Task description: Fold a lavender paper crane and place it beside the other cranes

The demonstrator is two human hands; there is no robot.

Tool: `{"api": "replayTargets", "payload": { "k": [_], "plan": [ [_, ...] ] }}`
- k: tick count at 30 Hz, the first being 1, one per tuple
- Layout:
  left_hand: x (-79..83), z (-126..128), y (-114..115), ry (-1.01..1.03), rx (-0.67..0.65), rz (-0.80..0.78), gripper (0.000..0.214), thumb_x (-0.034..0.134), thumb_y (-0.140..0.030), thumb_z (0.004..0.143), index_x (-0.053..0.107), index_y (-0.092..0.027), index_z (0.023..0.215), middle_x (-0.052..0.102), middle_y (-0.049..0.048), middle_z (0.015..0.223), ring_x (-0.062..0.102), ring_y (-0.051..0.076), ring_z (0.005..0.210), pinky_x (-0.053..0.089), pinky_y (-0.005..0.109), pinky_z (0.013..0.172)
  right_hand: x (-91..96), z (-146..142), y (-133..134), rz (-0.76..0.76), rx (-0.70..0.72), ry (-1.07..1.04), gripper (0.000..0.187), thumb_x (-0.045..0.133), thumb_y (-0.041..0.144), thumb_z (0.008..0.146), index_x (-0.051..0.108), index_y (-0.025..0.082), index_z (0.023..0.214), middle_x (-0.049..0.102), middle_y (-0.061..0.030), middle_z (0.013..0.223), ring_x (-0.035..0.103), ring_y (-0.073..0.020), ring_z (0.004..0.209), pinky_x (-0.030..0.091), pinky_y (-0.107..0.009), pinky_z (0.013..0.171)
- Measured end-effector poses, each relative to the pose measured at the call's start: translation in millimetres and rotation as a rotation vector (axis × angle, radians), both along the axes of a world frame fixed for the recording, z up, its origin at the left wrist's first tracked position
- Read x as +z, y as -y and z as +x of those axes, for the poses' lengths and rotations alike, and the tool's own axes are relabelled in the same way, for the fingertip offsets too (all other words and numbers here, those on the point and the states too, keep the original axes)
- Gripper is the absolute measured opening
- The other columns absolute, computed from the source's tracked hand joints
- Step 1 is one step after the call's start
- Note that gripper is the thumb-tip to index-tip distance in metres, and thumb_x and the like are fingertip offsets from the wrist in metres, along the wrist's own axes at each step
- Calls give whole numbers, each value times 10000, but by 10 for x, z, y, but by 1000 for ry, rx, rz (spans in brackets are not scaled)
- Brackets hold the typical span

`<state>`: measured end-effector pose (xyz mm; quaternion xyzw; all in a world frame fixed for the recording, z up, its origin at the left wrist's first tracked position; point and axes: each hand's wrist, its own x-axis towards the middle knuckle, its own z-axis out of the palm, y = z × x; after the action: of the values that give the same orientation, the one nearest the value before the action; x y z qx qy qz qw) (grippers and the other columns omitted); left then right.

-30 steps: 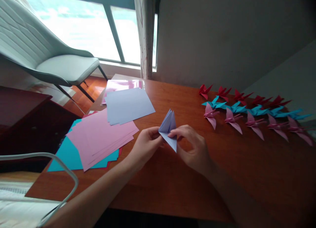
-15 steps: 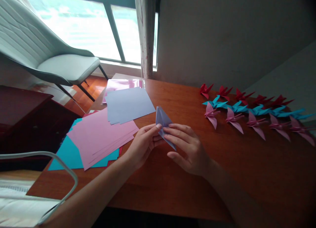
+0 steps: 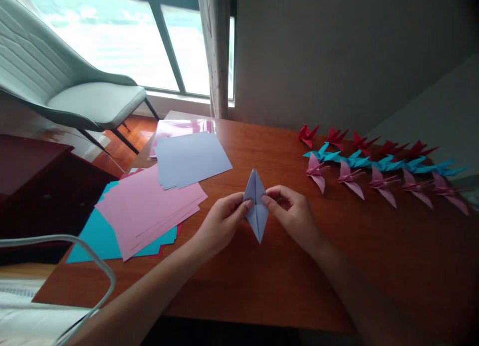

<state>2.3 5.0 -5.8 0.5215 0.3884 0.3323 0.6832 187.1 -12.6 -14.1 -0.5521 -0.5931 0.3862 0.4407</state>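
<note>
Over the middle of the wooden table (image 3: pixel 284 291) I hold a half-folded lavender paper piece (image 3: pixel 256 206), a slim kite shape with points up and down. My left hand (image 3: pixel 220 225) pinches its left edge with closed fingers. My right hand (image 3: pixel 292 217) pinches its right edge the same way. The piece is lifted slightly above the tabletop between both hands.
Stacks of lavender sheets (image 3: pixel 190 159), pink sheets (image 3: pixel 145 208) and teal sheets (image 3: pixel 90 236) lie at the left. Rows of finished red cranes (image 3: pixel 359 140), teal cranes (image 3: pixel 377 162) and pink cranes (image 3: pixel 381 185) line the right. A grey chair (image 3: pixel 67 94) stands by the window; a white tube frame (image 3: pixel 75 281) is near left.
The lavender piece was turned from a tilted, fanned-open pose to a flat upright kite, and both hands shifted to pinch its two side edges.
</note>
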Motion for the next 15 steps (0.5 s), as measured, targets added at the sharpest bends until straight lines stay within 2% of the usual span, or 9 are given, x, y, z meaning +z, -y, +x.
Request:
{"api": "replayTargets", "payload": {
  "k": [6,10,15],
  "plan": [
    [-3,9,-4,28,17,-11,304,720,-384,825,705,-145,1012,726,76,958,648,210,857,512,300,784,-28,-14,20,5,-5,-24,181,695,388,870,699,211,831,728,-40,810,677,-181,713,567,-307,663],
    [7,10,-5,15,22,-26,259,745,-353,809,722,-137,951,741,68,928,654,206,848,504,285,766,-26,-27,22,19,27,-10,144,706,358,863,694,218,833,715,-35,828,682,-185,757,575,-316,700],
    [27,-1,-10,57,59,-87,264,774,-344,789,742,-131,943,745,54,886,639,176,793,487,257,728,14,-8,21,-56,57,-91,153,705,373,861,701,222,883,725,-29,856,681,-181,763,563,-312,704]
  ]
}}
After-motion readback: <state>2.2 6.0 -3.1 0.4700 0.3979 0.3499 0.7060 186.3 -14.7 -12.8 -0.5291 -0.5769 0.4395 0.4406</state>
